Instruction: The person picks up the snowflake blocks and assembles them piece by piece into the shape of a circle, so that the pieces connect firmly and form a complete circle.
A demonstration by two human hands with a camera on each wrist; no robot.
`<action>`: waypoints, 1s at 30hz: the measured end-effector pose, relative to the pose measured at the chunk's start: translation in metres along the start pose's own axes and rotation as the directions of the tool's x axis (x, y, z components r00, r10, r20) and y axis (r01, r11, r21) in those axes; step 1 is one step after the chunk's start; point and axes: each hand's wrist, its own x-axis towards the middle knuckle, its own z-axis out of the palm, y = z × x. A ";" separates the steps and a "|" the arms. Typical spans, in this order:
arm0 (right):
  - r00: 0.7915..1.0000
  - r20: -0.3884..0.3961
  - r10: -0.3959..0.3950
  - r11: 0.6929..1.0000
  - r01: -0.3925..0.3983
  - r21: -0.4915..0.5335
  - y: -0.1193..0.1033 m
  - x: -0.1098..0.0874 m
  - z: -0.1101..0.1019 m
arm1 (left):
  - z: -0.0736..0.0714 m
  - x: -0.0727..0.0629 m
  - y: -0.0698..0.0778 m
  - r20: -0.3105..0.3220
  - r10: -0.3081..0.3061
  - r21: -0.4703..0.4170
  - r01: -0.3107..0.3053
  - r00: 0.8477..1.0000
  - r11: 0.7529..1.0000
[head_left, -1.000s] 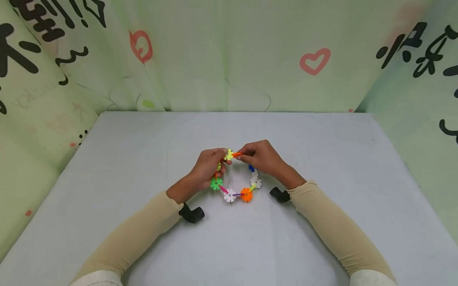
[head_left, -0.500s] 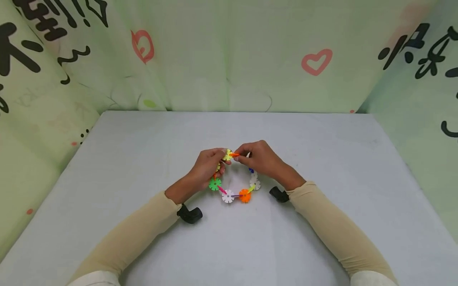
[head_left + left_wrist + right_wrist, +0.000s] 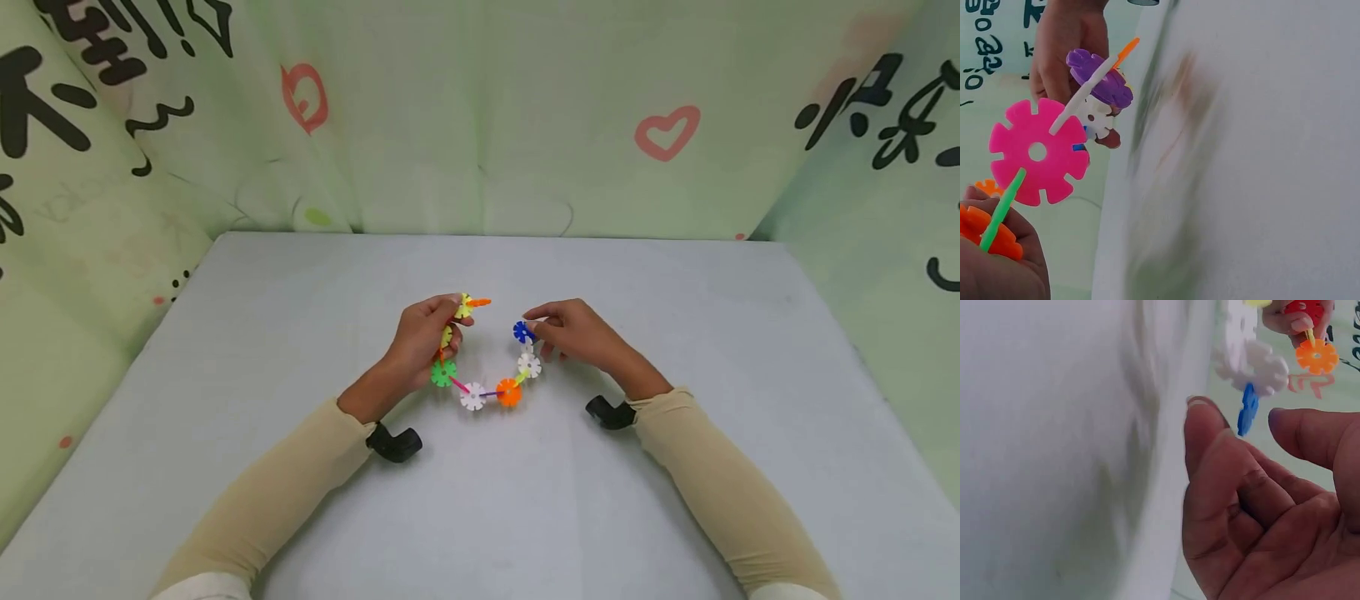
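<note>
A chain of slotted plastic flower discs hangs in an open loop between two hands. The left hand (image 3: 418,340) pinches it near one end, at the upper yellow disc (image 3: 463,306), from which an orange disc (image 3: 480,302) sticks out rightward. At the other end, the blue disc (image 3: 522,332) lies at the fingertips of the right hand (image 3: 579,333). In the right wrist view, that blue disc (image 3: 1247,410) shows edge-on, with the thumb and index finger apart on either side. Green (image 3: 444,373), white (image 3: 472,397) and orange (image 3: 509,392) discs form the near side. A pink disc (image 3: 1036,153) faces the left wrist camera.
A white-covered table (image 3: 480,500) lies under the hands. Green printed curtains (image 3: 480,117) stand behind it and at both sides. Black camera mounts sit at the left wrist (image 3: 395,443) and right wrist (image 3: 610,413).
The right hand has let go of the orange end disc and moved right to the blue disc. The left hand has shifted slightly up and left, widening the gap between the chain's ends.
</note>
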 end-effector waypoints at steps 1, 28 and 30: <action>1.000 0.008 0.013 0.999 -0.014 0.043 0.001 0.000 0.000 | 0.000 0.000 -0.001 -0.004 -0.001 -0.010 0.001 1.000 1.000; 0.994 -0.074 -0.078 0.985 0.089 0.151 -0.007 0.001 0.006 | 0.011 0.001 -0.016 0.043 -0.002 0.031 0.000 0.999 1.000; 0.994 -0.072 -0.080 0.986 0.090 0.144 -0.007 0.001 0.007 | 0.010 0.001 -0.017 0.043 -0.005 0.039 0.003 0.999 0.999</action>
